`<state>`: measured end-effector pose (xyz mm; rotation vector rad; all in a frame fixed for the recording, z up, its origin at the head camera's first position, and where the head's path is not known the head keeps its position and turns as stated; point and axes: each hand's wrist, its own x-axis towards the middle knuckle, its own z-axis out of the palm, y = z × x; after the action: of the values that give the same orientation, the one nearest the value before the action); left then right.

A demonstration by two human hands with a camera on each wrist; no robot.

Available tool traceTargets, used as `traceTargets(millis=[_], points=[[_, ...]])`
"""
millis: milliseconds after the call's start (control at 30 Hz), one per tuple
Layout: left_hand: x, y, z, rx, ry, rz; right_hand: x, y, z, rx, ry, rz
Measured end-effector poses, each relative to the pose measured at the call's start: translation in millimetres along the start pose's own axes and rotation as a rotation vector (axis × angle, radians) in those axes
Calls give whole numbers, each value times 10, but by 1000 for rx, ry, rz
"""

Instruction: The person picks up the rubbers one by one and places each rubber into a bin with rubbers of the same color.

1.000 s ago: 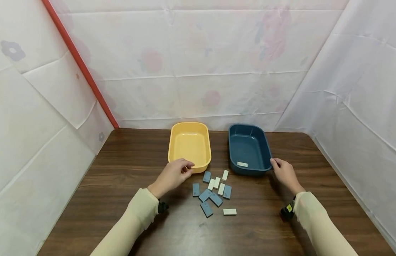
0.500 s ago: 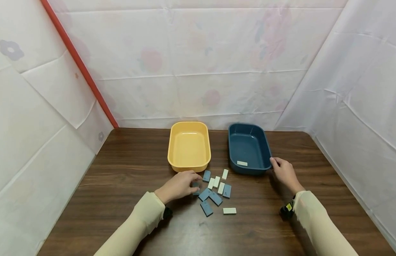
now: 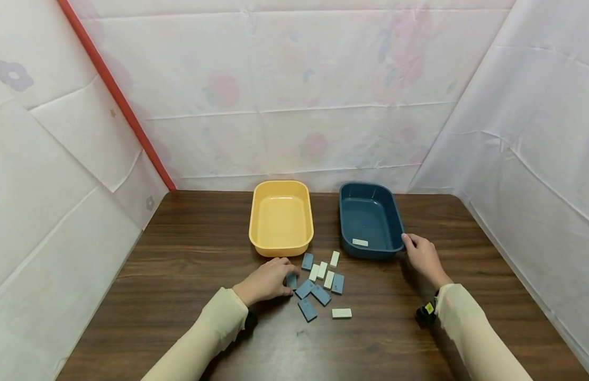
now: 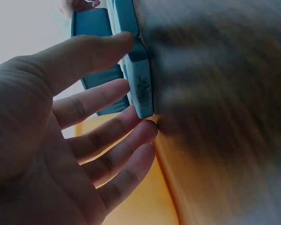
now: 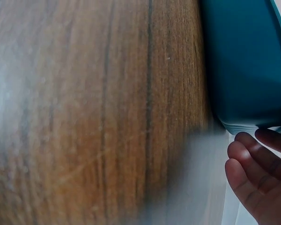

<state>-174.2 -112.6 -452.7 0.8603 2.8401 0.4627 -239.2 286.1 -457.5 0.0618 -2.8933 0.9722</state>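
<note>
My left hand point(image 3: 265, 280) reaches over the left end of a scatter of small blocks. Its thumb and fingers sit around a blue-grey, eraser-like block point(image 4: 141, 84) with dark print, thumb at the near end, fingertips at the far end. That block point(image 3: 291, 280) lies flat on the table. Right of it are more blue-grey blocks point(image 3: 320, 295) and several cream blocks point(image 3: 328, 280). My right hand point(image 3: 424, 258) pinches the near right rim of the dark blue tray point(image 3: 398, 225). Inside that tray lies one cream block point(image 3: 360, 243).
A yellow tray point(image 3: 281, 251) stands left of the blue one, behind the blocks. One cream block point(image 3: 342, 314) lies apart near the front. The brown wooden table point(image 3: 204, 238) ends at white cloth walls point(image 3: 284, 143) behind and at the sides.
My left hand has come from the yellow tray's near rim toward the front right, down to the leftmost blue-grey block. The right hand stays at the blue tray's rim.
</note>
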Motion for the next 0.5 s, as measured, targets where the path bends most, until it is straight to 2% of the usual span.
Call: traceTargets(millis=[300,500], points=[[-10,-3,5,14,15,-3,11,-10,13,7,-5,15],[-32,4,-15,-10,22,-12,8,-9,5,6,-9,24]])
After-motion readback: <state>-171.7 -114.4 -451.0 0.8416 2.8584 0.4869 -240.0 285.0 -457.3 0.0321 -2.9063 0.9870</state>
